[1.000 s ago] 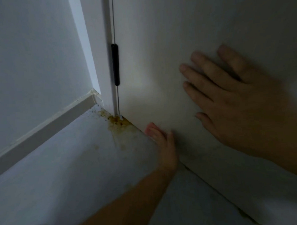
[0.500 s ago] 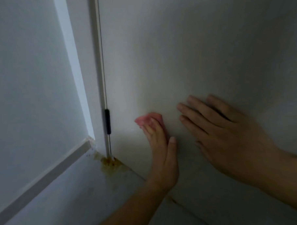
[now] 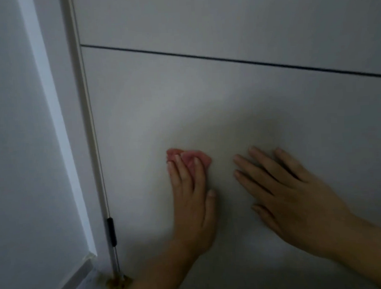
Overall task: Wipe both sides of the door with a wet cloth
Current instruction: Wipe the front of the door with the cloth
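Left fingers [image 3: 176, 177] straight, pressing pink cloth [image 3: 189, 159] on door [image 3: 205, 100]; right fingers [image 3: 253, 169] spread, released; hinge edge [image 3: 94, 131] well left.

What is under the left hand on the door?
A pink cloth, pressed against the door by the left hand. Only its upper edge shows; the hand covers the rest.

Smooth, faintly glossy door [image 3: 205, 100]; soft crumpled pink cloth [image 3: 191, 158] (hinge [image 3: 111, 232] black, seemingly plastic)

The left hand [image 3: 192, 205] has slid the pink cloth [image 3: 198, 159] up the door [image 3: 205, 100] from floor level (right hand [image 3: 297, 205] following).
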Motion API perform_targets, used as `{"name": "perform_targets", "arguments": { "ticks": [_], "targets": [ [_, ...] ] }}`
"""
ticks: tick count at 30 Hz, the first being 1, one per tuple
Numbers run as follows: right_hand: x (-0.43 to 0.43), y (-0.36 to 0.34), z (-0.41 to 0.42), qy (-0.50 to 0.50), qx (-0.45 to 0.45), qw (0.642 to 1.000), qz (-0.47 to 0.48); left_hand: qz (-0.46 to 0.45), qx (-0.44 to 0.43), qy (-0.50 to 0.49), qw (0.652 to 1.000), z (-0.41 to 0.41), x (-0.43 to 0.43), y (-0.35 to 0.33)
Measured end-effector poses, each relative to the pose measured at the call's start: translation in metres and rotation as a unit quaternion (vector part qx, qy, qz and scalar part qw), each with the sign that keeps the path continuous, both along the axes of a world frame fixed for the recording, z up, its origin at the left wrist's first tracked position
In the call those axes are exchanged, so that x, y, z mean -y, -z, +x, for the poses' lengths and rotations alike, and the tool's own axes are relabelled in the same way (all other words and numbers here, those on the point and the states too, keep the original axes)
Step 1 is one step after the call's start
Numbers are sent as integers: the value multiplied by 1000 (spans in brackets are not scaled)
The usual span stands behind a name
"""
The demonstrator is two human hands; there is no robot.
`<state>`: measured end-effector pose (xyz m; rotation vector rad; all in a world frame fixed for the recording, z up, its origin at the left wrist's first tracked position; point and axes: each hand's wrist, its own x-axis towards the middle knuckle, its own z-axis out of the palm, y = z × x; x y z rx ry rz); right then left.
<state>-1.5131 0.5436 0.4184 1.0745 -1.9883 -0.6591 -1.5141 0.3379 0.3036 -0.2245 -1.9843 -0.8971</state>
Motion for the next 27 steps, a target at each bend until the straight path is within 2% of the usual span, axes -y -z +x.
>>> {"name": "perform_targets", "arguments": {
  "ticks": [3,6,9,11,15,18,23,27],
  "targets": [
    [-24,-4,3,6,-11,1000,-9,-9,-17,-33,999,-13,32,-35],
    [-36,-3,2,-7,-19,1000,-14,2,-1,-50,999,-15,21,-61],
    [-43,0,1,-17,-14,1000,-21,-124,-29,-7,992,-1,-29,-42],
    [-57,3,2,-19,-11,999,-27,-170,-27,8,985,7,-46,-24],
    [-79,12,7,-9,-13,999,-35,-123,-25,-62,990,-5,-13,-28],
    [-67,20,6,12,-19,999,-31,-91,-11,-72,993,-7,-7,-34],
    [-80,16,4,-18,-4,1000,-23,-177,-2,-2,984,11,-74,4],
    [-102,22,6,-17,-18,1000,-18,-157,11,-34,987,13,-68,18]
  ]
}}
